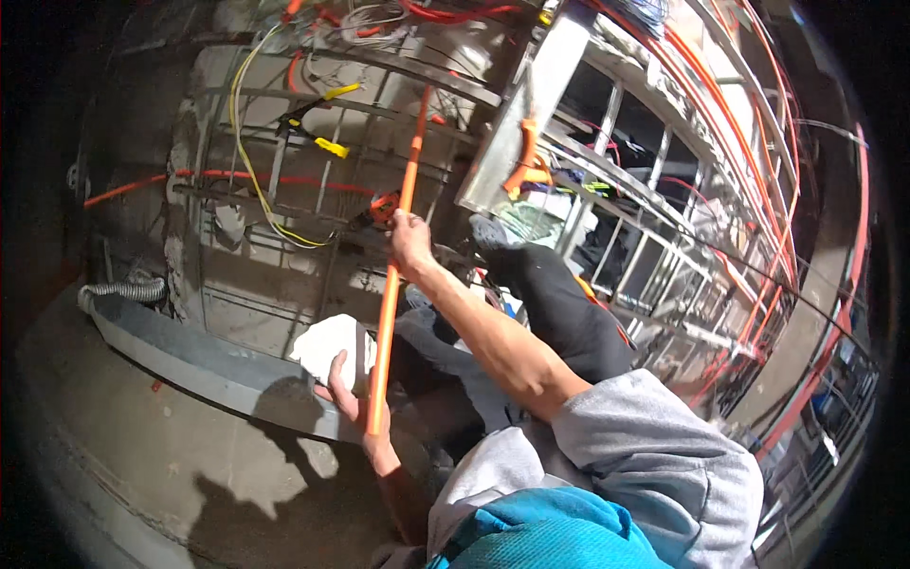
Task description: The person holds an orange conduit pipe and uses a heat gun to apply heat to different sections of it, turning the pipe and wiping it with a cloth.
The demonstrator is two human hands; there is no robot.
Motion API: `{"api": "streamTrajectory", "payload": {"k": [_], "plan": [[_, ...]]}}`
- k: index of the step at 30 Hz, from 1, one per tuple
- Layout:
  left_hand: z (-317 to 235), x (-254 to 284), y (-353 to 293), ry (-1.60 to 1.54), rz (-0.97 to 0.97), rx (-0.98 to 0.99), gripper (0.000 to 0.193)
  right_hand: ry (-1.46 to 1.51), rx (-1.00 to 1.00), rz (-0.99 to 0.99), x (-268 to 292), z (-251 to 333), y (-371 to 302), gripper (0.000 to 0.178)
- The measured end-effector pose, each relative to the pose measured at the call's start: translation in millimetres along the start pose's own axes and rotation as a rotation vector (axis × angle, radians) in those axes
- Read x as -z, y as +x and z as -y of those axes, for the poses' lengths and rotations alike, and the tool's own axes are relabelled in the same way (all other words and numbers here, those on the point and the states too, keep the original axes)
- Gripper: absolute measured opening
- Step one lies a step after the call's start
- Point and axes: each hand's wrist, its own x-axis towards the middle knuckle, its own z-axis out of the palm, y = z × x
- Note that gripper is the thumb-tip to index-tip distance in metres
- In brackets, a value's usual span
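Observation:
A long orange pipe (387, 322) slants up across the middle of the view. My right hand (412, 247) is closed around it partway along. At its lower end, my left hand (353, 403) has its fingers stretched out, with the pipe lying against the palm and wrist. Behind those fingers is a white, irregular block-like piece (327, 346); whether the hand touches it I cannot tell. Just beyond my right hand an orange and black tool, partly hidden, looks like a power drill (383, 208).
A yellow-handled hand tool (318, 123) lies on metal rungs at the upper left, near loose yellow wires (237, 123). Orange tool handles (527, 161) rest by a metal channel (507, 142). Grey corrugated hose (128, 290) sits at left. Orange cables (697, 76) run along the right.

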Motion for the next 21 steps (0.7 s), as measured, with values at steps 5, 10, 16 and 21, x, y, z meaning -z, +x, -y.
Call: {"api": "streamTrajectory", "payload": {"k": [5,10,16,21], "plan": [[-81.4,40.7,-12.8,-0.008,-0.191,-0.259,0.057,0.293,-0.198,0.078,-22.5,34.7,-69.6,0.023],[-139.4,50.8,3.5,-0.012,-0.117,-0.294,0.042,-0.016,-0.106,0.216,19.1,79.3,-70.8,0.026],[-166.0,82.4,-14.1,0.000,-0.188,-0.228,0.044,-0.332,-0.033,0.463,143.1,129.6,-136.8,0.031],[-177.7,83.7,-4.3,-0.041,-0.168,-0.220,0.045,-0.387,0.040,0.078,329.5,134.9,-135.4,0.027]]}}
